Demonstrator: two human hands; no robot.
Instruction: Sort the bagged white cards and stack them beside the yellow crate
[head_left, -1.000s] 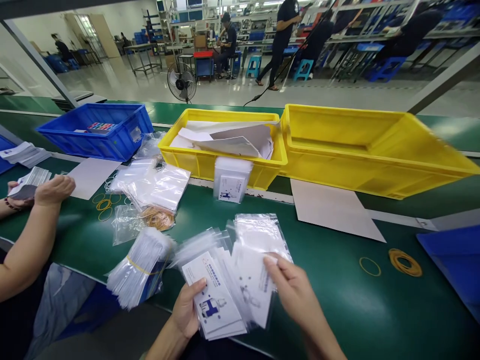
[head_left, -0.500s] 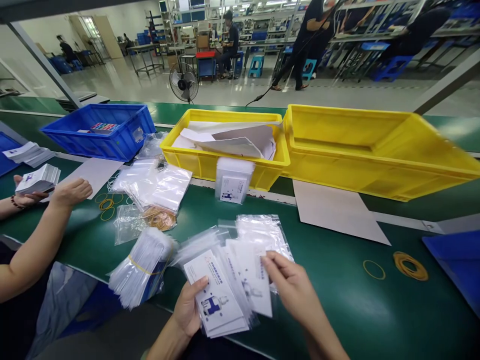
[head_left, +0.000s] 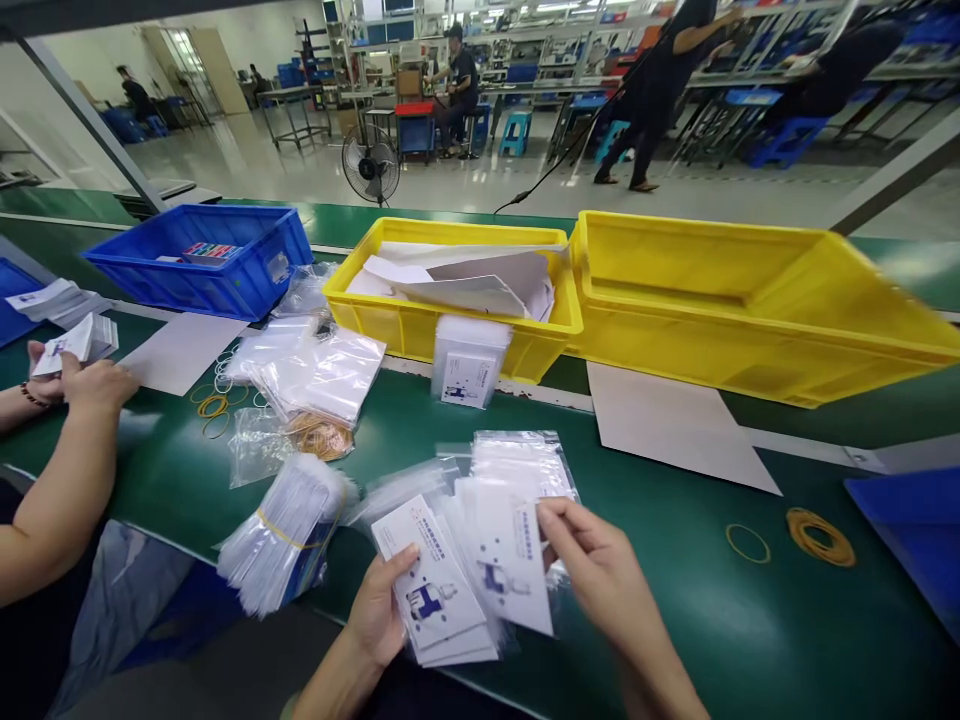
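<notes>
Fanned out in my left hand (head_left: pixel 381 615) is a stack of white printed cards (head_left: pixel 431 575) in clear plastic bags, with my thumb pressed on the top one. My right hand (head_left: pixel 589 560) pinches the right edge of one bagged card (head_left: pixel 506 565) at the side of the fan. Behind the fan, flat clear bags (head_left: pixel 517 450) lie on the green table. Left of my hands is a bundle of clear bags (head_left: pixel 281 530) with a yellow rubber band around it. A bagged card (head_left: pixel 465 380) leans against the yellow bin ahead.
A yellow bin (head_left: pixel 405 335) with white sheets stands ahead, another yellow bin (head_left: pixel 697 345) to its right. At left are a blue bin (head_left: pixel 202 290), plastic bags (head_left: pixel 330 370) and a co-worker's hands (head_left: pixel 97 385) holding cards. Rubber bands (head_left: pixel 821 537) lie at right.
My right hand has shifted slightly right with the card's edge, and more of that card's face shows. The co-worker's near hand has moved left onto their cards.
</notes>
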